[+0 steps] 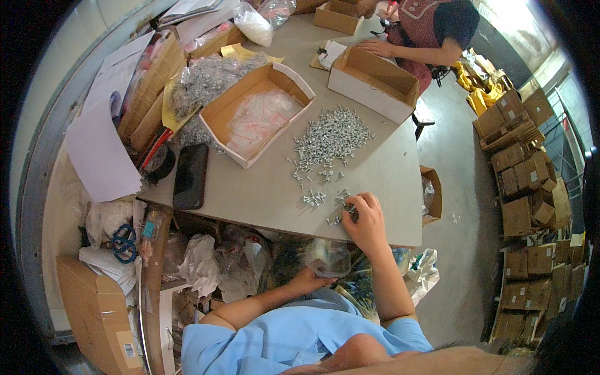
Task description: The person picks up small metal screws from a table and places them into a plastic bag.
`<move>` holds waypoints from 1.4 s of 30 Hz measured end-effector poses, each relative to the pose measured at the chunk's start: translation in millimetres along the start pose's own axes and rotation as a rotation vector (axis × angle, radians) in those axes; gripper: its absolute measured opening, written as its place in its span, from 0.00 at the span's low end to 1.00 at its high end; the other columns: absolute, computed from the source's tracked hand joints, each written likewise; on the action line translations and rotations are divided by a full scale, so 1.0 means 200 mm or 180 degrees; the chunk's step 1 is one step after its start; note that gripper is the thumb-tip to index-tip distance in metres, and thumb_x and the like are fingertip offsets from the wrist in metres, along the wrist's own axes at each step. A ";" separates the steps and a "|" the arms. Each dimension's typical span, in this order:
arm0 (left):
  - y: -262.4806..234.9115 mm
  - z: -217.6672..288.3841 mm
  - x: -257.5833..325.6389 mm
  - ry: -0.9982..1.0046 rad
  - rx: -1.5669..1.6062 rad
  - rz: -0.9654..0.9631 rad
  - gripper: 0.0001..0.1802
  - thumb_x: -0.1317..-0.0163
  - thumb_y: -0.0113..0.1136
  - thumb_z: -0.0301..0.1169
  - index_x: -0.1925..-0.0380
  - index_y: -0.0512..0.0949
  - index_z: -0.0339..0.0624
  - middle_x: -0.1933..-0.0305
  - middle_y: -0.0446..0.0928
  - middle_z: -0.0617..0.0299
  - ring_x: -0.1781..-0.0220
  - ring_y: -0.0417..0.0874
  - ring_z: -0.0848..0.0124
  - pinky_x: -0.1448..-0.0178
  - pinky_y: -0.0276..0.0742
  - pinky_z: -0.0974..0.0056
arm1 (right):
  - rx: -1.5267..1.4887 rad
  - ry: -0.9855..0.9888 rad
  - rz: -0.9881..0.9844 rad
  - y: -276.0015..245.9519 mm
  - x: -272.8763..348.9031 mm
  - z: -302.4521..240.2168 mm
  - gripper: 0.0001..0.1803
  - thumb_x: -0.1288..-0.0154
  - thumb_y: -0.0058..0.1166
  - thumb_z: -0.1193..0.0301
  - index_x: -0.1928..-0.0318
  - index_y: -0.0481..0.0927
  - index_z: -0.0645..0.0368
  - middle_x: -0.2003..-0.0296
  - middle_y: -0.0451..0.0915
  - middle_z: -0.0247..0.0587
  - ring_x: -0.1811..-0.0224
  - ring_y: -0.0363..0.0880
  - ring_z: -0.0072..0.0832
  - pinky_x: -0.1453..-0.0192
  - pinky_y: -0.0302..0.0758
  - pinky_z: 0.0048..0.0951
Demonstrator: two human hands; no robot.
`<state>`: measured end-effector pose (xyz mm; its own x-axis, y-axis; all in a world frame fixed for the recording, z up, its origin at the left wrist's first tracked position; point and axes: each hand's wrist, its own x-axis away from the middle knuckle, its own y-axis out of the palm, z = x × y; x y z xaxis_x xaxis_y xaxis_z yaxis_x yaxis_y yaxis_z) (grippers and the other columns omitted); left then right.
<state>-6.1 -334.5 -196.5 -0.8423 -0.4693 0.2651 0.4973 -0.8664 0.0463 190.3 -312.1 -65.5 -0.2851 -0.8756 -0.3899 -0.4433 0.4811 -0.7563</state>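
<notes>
On the grey table (250,200) lies a big heap of small silver screws (331,137), with a few smaller clusters nearer the front edge. My right hand (367,222) is curled down over one of these clusters, thumb and fingers closed around some screws. Below the table's front edge, my left hand (310,281) grips a clear plastic bowl (329,257) by its side; its contents cannot be made out. Left of the heap stands an open white cardboard box (247,164) of small clear plastic bags (259,119) with red lines.
A black phone (190,176) lies left, by papers (103,150) and bagged hardware (209,81). An empty open box (375,84) stands at the back right, near a co-worker (431,31). Stacked cartons (525,175) line the right wall; blue-handled scissors (124,244) lie lower left.
</notes>
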 end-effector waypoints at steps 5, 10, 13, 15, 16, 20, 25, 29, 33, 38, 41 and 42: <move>0.02 0.00 -0.01 -0.0080 0.0176 0.0153 0.19 0.44 0.68 0.33 0.57 0.73 0.36 0.62 0.80 0.57 0.61 0.79 0.72 0.58 0.78 0.65 | 0.0022 0.0073 0.0054 0.00 0.04 0.04 0.09 0.49 0.60 0.74 0.65 0.78 0.58 0.64 0.75 0.45 0.58 0.74 0.45 0.52 0.73 0.40; 0.04 0.02 0.00 0.0057 0.0127 0.0402 0.17 0.46 0.69 0.33 0.61 0.75 0.36 0.65 0.79 0.56 0.64 0.79 0.70 0.61 0.78 0.64 | 0.0078 0.0077 0.0116 -0.01 0.08 0.04 0.11 0.51 0.61 0.75 0.63 0.78 0.58 0.62 0.76 0.46 0.56 0.74 0.45 0.52 0.74 0.39; 0.07 -0.04 -0.01 0.0364 0.0126 0.0632 0.18 0.47 0.70 0.33 0.62 0.75 0.36 0.66 0.79 0.55 0.64 0.79 0.70 0.61 0.77 0.63 | 0.0078 0.0103 0.0296 -0.03 0.08 0.00 0.11 0.51 0.61 0.75 0.64 0.80 0.60 0.62 0.77 0.45 0.58 0.76 0.44 0.54 0.73 0.39; 0.07 -0.08 -0.03 0.0610 -0.0115 0.0731 0.18 0.48 0.70 0.34 0.62 0.75 0.37 0.66 0.79 0.54 0.64 0.79 0.71 0.61 0.77 0.63 | 0.0044 0.0180 0.0212 -0.03 0.08 0.01 0.11 0.52 0.62 0.74 0.65 0.80 0.58 0.62 0.77 0.44 0.56 0.75 0.44 0.52 0.73 0.39; 0.08 -0.11 -0.04 0.0529 0.0079 0.0713 0.18 0.48 0.70 0.34 0.62 0.75 0.37 0.66 0.79 0.54 0.64 0.79 0.71 0.62 0.77 0.63 | 0.0023 0.0226 0.0166 -0.03 0.09 0.01 0.11 0.52 0.63 0.73 0.65 0.80 0.58 0.62 0.77 0.44 0.55 0.75 0.43 0.52 0.74 0.39; 0.09 -0.13 -0.04 0.0361 0.0218 0.0651 0.18 0.49 0.70 0.33 0.62 0.75 0.39 0.67 0.79 0.55 0.66 0.79 0.71 0.63 0.76 0.63 | 0.0078 0.0203 0.0219 -0.02 0.10 0.02 0.08 0.51 0.62 0.74 0.68 0.81 0.58 0.64 0.78 0.43 0.59 0.76 0.43 0.54 0.74 0.38; 0.09 -0.13 -0.05 0.0810 -0.0209 0.0833 0.16 0.48 0.69 0.32 0.63 0.74 0.40 0.68 0.79 0.57 0.67 0.78 0.72 0.63 0.75 0.63 | 0.0148 0.0314 0.0146 -0.03 0.19 -0.02 0.07 0.49 0.61 0.74 0.67 0.81 0.58 0.65 0.78 0.43 0.61 0.77 0.42 0.57 0.75 0.38; 0.06 -0.09 -0.04 0.0475 0.0081 0.0545 0.15 0.48 0.70 0.31 0.64 0.74 0.41 0.68 0.78 0.60 0.65 0.77 0.74 0.62 0.75 0.63 | -0.0811 0.0633 -0.0878 -0.11 0.22 -0.15 0.07 0.48 0.61 0.74 0.66 0.82 0.59 0.66 0.78 0.44 0.65 0.78 0.40 0.61 0.76 0.35; 0.10 -0.14 -0.05 0.0450 0.0483 0.0691 0.14 0.49 0.70 0.31 0.66 0.74 0.41 0.67 0.78 0.62 0.65 0.76 0.74 0.63 0.74 0.64 | -0.0601 0.0445 -0.0502 -0.08 0.15 -0.16 0.10 0.50 0.62 0.74 0.64 0.81 0.60 0.65 0.78 0.44 0.67 0.79 0.35 0.64 0.76 0.31; 0.06 -0.05 -0.04 0.0370 0.0294 0.0443 0.13 0.48 0.69 0.31 0.67 0.74 0.40 0.70 0.77 0.61 0.68 0.75 0.75 0.65 0.72 0.66 | -0.0081 0.0007 -0.0103 0.01 0.08 -0.13 0.12 0.51 0.63 0.72 0.63 0.80 0.60 0.63 0.78 0.45 0.61 0.78 0.40 0.57 0.75 0.37; 0.07 -0.03 -0.03 0.0342 0.0405 0.0474 0.13 0.48 0.69 0.31 0.67 0.74 0.40 0.72 0.77 0.62 0.70 0.75 0.75 0.66 0.72 0.67 | 0.0001 -0.0006 -0.0172 0.02 0.09 -0.11 0.10 0.50 0.62 0.73 0.65 0.80 0.60 0.63 0.78 0.45 0.60 0.77 0.43 0.55 0.75 0.38; 0.07 -0.03 -0.03 0.0419 0.0466 0.0497 0.13 0.47 0.69 0.31 0.67 0.75 0.40 0.73 0.77 0.62 0.70 0.75 0.75 0.66 0.72 0.67 | 0.0017 0.0000 -0.0183 0.01 0.11 -0.11 0.09 0.50 0.62 0.73 0.66 0.80 0.59 0.64 0.78 0.45 0.60 0.77 0.43 0.56 0.75 0.38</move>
<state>5.3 -344.7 -203.6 -0.7679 -0.6222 0.1526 0.6404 -0.7520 0.1562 165.1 -328.6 -64.4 -0.2593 -0.9018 -0.3458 -0.4543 0.4298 -0.7803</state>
